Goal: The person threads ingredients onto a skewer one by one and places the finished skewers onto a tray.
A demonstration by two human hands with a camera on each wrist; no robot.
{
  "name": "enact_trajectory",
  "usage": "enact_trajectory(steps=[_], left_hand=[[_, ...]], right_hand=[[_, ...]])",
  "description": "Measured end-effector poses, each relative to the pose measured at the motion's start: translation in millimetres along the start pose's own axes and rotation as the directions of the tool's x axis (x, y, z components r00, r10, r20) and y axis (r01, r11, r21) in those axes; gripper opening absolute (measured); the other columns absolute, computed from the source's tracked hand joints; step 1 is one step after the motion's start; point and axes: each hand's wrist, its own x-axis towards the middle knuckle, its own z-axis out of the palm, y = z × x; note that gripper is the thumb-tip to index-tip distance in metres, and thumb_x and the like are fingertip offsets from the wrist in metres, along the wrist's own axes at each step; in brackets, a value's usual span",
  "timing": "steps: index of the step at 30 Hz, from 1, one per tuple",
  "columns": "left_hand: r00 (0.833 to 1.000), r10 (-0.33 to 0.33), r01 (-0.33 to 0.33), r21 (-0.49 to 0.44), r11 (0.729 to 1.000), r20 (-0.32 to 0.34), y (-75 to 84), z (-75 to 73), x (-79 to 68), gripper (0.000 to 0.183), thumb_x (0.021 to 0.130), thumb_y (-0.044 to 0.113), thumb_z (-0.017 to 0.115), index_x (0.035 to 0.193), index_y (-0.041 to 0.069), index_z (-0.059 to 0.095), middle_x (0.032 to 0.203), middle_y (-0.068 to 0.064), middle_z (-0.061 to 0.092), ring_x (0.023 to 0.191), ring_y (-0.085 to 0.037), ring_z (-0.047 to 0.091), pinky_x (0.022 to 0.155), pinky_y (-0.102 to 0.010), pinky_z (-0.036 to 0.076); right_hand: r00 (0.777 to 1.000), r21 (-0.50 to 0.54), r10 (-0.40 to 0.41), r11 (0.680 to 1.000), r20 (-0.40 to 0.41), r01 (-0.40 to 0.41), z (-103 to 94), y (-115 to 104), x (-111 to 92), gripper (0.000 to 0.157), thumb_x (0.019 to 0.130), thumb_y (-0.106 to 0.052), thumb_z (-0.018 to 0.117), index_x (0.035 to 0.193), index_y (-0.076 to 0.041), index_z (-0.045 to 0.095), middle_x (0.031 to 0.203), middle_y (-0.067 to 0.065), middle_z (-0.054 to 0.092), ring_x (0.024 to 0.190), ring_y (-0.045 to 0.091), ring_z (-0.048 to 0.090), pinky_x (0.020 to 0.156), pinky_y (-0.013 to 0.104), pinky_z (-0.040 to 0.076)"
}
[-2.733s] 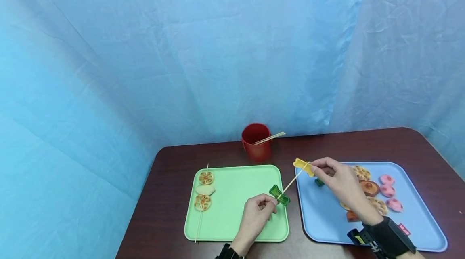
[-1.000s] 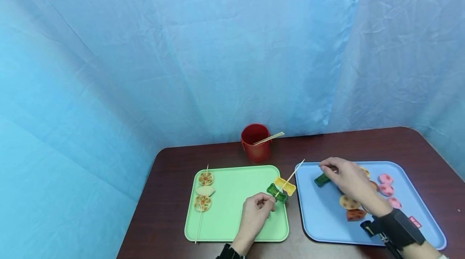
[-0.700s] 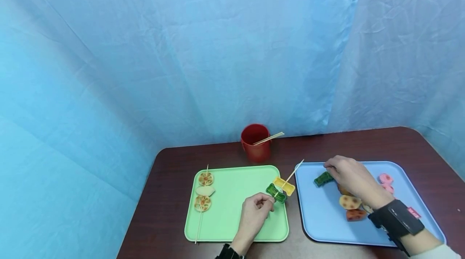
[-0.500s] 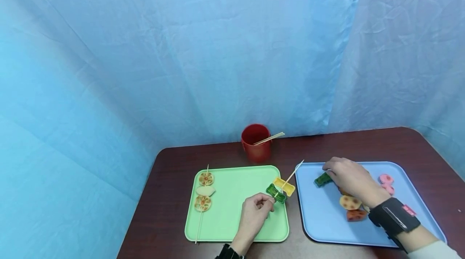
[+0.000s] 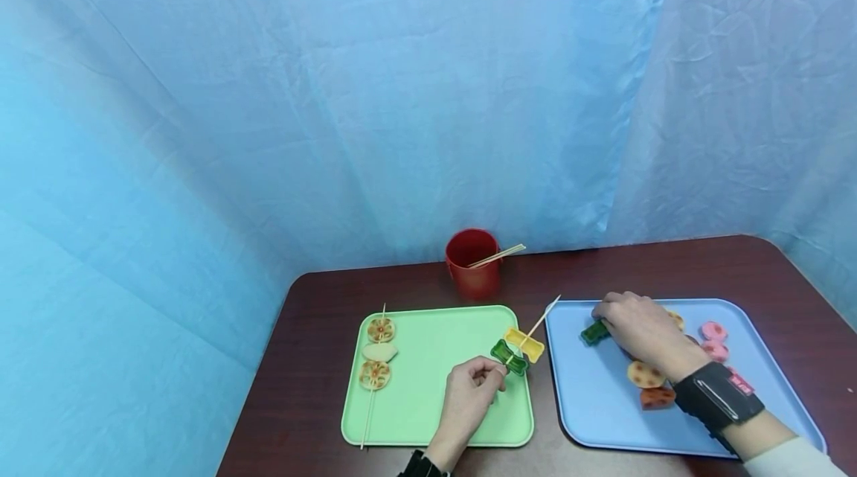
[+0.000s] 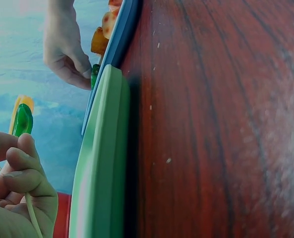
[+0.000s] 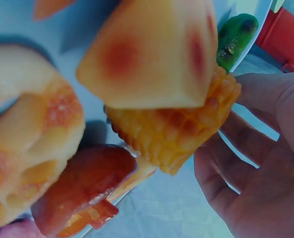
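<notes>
In the head view my left hand (image 5: 472, 391) pinches a bamboo skewer (image 5: 545, 315) over the green tray (image 5: 442, 436). A green pepper piece (image 5: 509, 356) and a yellow pepper piece (image 5: 524, 344) are threaded on it, the green one right at my fingertips. The skewer's lower end (image 6: 31, 215) runs under my fingers in the left wrist view. My right hand (image 5: 643, 332) reaches down onto the blue tray (image 5: 589, 425), fingers bent, beside another green pepper piece (image 5: 593, 333). In the right wrist view its fingertips are hidden behind a grilled corn piece (image 7: 171, 129); I cannot tell whether they grip anything.
A finished-looking skewer with lotus root slices (image 5: 375, 374) lies on the green tray's left side. Behind stands a red cup (image 5: 474, 280) holding several skewers. Potato-like slices (image 5: 646, 373), a brown piece (image 5: 658, 397) and pink slices (image 5: 715, 350) lie on the blue tray.
My right hand has let go of the yellow pepper piece, now down beside the green one on the skewer, and has moved right to the blue tray. My left hand has barely moved.
</notes>
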Motion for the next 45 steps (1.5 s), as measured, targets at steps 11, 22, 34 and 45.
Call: enact_trajectory(steps=[11,22,34,45], left_hand=[[0.999,-0.039,0.038,0.016,0.999,0.015,-1.4,-0.7,-0.4,0.013,0.087,0.019,0.065,0.084,0.011,0.074,0.064,0.005,0.065,0.048,-0.002,0.046,0.044,-0.015,0.032],[1.0,-0.014,0.014,-0.005,1.0,0.003,-3.3,-2.2,0.1,0.012,0.086,0.018,0.067,0.083,0.009,0.074,0.064,0.001,0.066,0.048,-0.002,0.047,0.044,-0.015,0.032],[0.999,-0.05,0.049,0.005,0.999,0.01,-3.2,-2.7,-0.7,0.012,0.087,0.019,0.065,0.083,0.011,0.074,0.064,0.004,0.065,0.048,-0.003,0.046,0.043,-0.015,0.031],[0.998,-0.038,0.038,0.001,0.999,0.041,-0.3,-2.0,-3.4,0.015,0.087,0.02,0.065,0.086,0.008,0.074,0.066,0.004,0.066,0.048,-0.002,0.046,0.044,-0.015,0.032]], right_hand=[[1.0,-0.006,0.015,1.0,0.019,-0.015,3.1,2,-1,0.008,0.084,-0.004,0.069,0.089,-0.008,0.074,0.082,0.001,0.064,0.072,0.019,0.056,0.066,0.039,0.051],[0.994,0.09,0.096,0.991,0.059,-0.102,-6.5,0,-5,0.004,0.09,-0.01,0.064,0.091,-0.012,0.068,0.08,-0.005,0.057,0.069,0.013,0.049,0.061,0.033,0.045],[0.98,0.312,0.197,0.931,0.002,-0.188,-12.6,-9,-7,0.008,0.09,-0.011,0.066,0.097,-0.01,0.07,0.082,-0.003,0.064,0.066,0.01,0.05,0.058,0.029,0.046],[0.926,0.516,0.378,0.792,0.005,-0.326,-15.9,-19,-12,0.026,0.097,-0.032,0.056,0.105,-0.01,0.067,0.098,0.007,0.068,0.089,0.025,0.064,0.071,0.041,0.054]])
